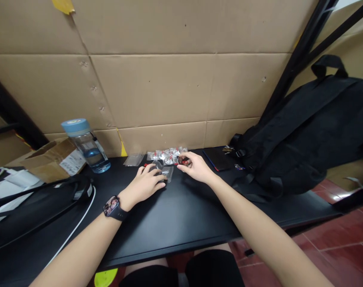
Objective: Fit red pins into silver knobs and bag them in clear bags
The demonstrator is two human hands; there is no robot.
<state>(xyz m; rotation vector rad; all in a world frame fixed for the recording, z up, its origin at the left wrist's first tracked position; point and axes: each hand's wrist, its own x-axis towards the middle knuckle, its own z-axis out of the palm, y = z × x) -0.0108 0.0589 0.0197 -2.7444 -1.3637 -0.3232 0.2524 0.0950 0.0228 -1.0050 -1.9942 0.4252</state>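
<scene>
My left hand (147, 182), with a black watch on its wrist, lies palm down over a small clear plastic bag (168, 173) on the black table, fingers spread. Something round and clear with a red part shows just beyond its fingertips. My right hand (196, 166) is closed in a pinch round a small dark brown, round item with red on it (184, 160); its exact kind I cannot make out. Several clear packets with silvery and red contents (166, 154) lie in a row behind both hands. Left of them is a stack of flat clear bags (134, 160).
A water bottle with a blue lid (87, 145) and an open cardboard box (54, 159) stand at the left, near a black bag and white cable. At the right are a dark flat notebook-like object (219, 158), small metal bits and a black backpack (310, 127). Cardboard (157, 87) walls the back.
</scene>
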